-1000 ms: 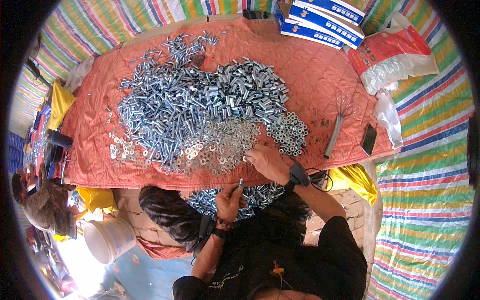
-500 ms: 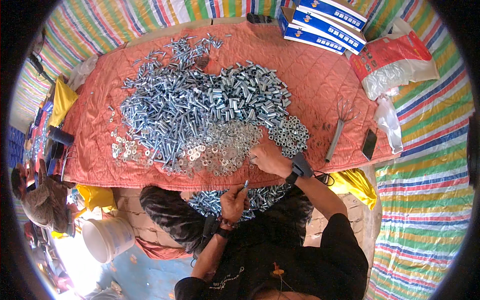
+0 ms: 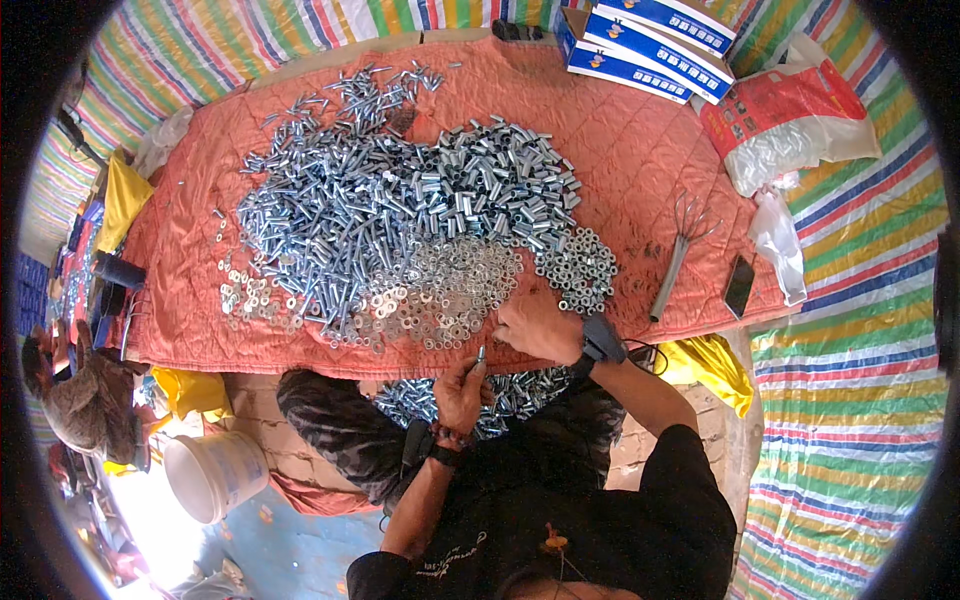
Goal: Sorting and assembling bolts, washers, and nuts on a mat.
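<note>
My left hand (image 3: 460, 398) is closed at the table's front edge, pinching a metal bolt (image 3: 481, 354) that stands upright from the fingertips. To its right, my right hand (image 3: 540, 326) rests low over the near edge of the flat washers (image 3: 440, 300), fingers drawn together; whatever they pinch is too small to make out. Behind the washers lie a heap of long bolts (image 3: 330, 215) and a heap of metal sleeves (image 3: 500, 185). A patch of nuts (image 3: 577, 270) lies just beyond my right hand. Below the table edge, a pile of bolt assemblies (image 3: 525, 392) sits at my lap.
A red quilted cloth (image 3: 640, 160) covers the table. On its right lie a wire whisk (image 3: 677, 262) and a dark phone (image 3: 738, 286). Blue-and-white boxes (image 3: 650, 50) and a red-and-white plastic bag (image 3: 790, 125) stand at the back right. A white bucket (image 3: 215, 475) is at lower left.
My left hand has risen slightly toward the table edge with the bolt. My right hand has drawn back a little toward me from the washers.
</note>
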A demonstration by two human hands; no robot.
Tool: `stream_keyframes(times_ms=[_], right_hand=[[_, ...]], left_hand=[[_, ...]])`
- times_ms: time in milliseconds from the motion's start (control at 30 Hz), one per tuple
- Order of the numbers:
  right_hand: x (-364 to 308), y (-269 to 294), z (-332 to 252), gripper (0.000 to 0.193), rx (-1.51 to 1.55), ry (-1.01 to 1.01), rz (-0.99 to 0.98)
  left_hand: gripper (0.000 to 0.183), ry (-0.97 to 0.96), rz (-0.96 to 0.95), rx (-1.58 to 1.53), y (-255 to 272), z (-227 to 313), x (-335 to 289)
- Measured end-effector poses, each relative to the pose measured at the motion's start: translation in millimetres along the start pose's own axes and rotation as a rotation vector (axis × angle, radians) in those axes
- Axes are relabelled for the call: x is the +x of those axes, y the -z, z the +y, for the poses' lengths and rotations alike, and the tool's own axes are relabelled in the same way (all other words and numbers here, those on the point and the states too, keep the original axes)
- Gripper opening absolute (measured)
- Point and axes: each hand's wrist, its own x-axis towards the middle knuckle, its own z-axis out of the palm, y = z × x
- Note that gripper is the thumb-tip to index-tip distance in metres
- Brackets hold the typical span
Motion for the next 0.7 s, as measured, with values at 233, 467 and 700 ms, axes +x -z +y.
stream_keyframes(times_ms=[233, 467, 700], right_hand=[[-10, 7, -8, 0.027, 0.213, -0.034, 0.014], [-9, 7, 11, 0.029, 0.784, -0.182, -0.224], [-11, 22, -2, 0.033, 1.584, -0.442, -0.489]], left_hand=[[0.019, 0.027, 0.043, -0.018, -1, -4, 2], [0.018, -0.01, 0.044, 0.086, 1, -4, 7], [0.014, -0.107, 0.069, 0.141, -9, -5, 6]])
